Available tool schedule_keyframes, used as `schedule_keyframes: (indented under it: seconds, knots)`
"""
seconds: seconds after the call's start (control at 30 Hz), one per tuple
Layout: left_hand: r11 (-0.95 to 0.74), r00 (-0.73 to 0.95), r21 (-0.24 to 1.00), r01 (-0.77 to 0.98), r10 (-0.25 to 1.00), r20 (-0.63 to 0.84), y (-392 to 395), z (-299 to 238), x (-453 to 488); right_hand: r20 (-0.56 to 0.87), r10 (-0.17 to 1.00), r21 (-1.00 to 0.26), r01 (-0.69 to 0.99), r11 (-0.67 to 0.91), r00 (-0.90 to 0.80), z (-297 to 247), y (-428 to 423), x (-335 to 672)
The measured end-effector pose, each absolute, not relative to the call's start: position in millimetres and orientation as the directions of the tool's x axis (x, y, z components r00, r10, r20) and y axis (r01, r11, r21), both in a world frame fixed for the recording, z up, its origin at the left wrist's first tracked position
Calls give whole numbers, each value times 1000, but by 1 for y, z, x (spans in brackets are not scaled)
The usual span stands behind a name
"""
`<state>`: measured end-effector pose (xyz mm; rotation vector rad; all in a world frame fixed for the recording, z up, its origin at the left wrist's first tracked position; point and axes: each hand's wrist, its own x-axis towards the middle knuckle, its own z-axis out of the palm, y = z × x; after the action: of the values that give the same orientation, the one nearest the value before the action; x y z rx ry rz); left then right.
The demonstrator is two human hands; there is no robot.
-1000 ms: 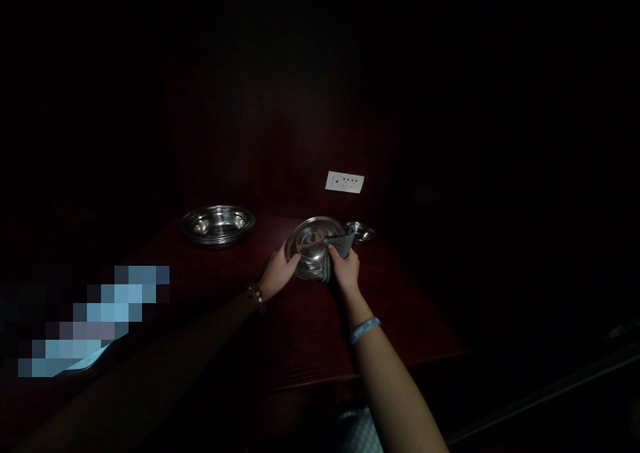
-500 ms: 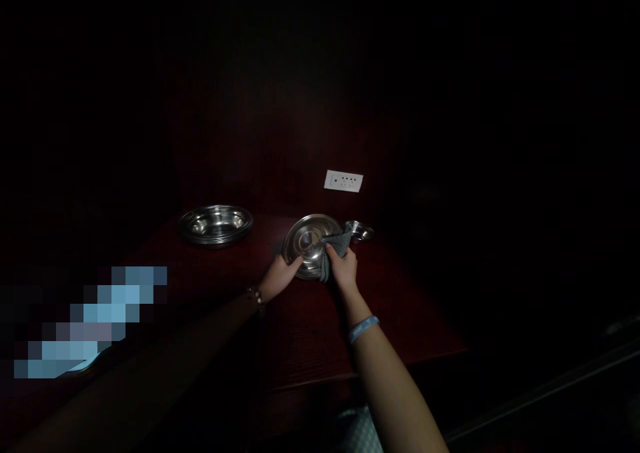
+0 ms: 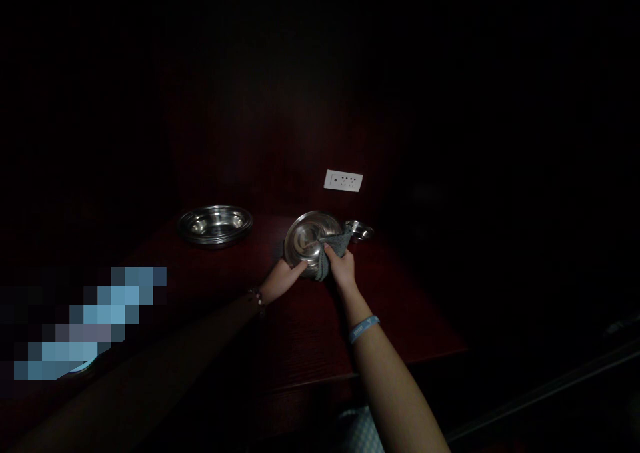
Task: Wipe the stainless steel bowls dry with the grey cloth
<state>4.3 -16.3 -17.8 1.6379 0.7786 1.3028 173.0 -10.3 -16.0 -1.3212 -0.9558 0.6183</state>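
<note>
A shiny round metal plate (image 3: 304, 234) is held tilted above the dark red table, its inner face toward me. My left hand (image 3: 283, 280) grips its lower left rim, thumb on the inside and the other fingers hidden behind. My right hand (image 3: 342, 268) is closed on a grey-green cloth (image 3: 334, 244), which is folded over the plate's right edge and pressed against it. The thumb lies on the cloth; the fingers behind the plate do not show. Just right of the cloth a small metal bowl (image 3: 362, 231) stands on the table.
Several nested metal plates (image 3: 216, 237) stand at the table's back left. A white power socket (image 3: 343, 180) is on the wall behind. The red table (image 3: 400, 320) ends at a front edge near me. A blurred-out bright object (image 3: 100, 323) lies at left. The surroundings are very dark.
The plate has turned and shifted slightly in my hands. My left thumb sits a little further right on the rim, and the cloth has moved slightly with my right hand.
</note>
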Motion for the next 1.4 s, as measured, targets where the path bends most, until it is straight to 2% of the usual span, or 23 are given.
schedule_keyframes:
  seconds: [0.4, 0.67, 0.8, 0.93, 1.23, 1.4]
  knots:
    - [-405, 341, 912, -70, 849, 403, -22, -15, 9, 175, 864, -984, 55, 169, 473, -12, -13, 168]
    - [-370, 291, 922, -115, 875, 387, -15, -26, 11, 232, 853, -970, 48, 238, 468, -13, -13, 166]
    - [-310, 296, 945, -102, 898, 327, -9, -33, 10, 226, 853, -971, 32, 239, 471, -14, -12, 167]
    - [-246, 280, 965, -89, 924, 261, -9, -31, 12, 226, 846, -972, 56, 227, 482, -15, -10, 169]
    - [-184, 263, 976, -113, 942, 208, -5, -34, 12, 289, 787, -957, 187, 222, 545, -9, -16, 172]
    - [-175, 269, 975, -136, 941, 206, -3, -37, 12, 288, 777, -957, 204, 208, 560, -2, -21, 171]
